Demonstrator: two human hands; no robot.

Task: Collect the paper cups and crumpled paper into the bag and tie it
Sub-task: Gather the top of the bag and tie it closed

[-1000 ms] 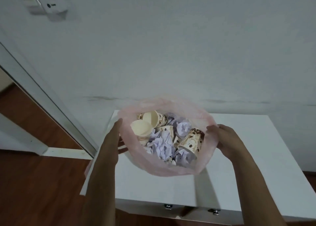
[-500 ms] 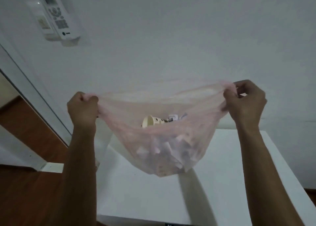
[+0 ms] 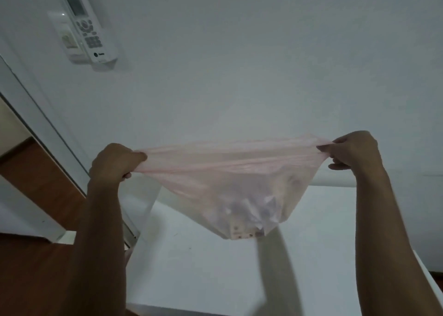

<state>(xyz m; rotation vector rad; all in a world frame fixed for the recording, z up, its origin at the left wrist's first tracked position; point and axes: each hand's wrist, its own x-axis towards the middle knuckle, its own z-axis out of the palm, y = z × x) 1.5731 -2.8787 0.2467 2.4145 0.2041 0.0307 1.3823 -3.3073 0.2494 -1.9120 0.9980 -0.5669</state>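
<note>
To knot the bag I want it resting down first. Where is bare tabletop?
Bare white table lies under and in front of the hanging pink bag, between both forearms, and right of the right arm. Nothing looks crowded.

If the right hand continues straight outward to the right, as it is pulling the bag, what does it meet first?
Nothing, as far as the picture shows: beyond the right hand gripping the bag only the wall appears, probably farther back.

Both forearms were bare, with no sleeves in view. The left hand (image 3: 114,163) and the right hand (image 3: 354,151) wore no gloves, rings, watch or bands at the wrists.
</note>
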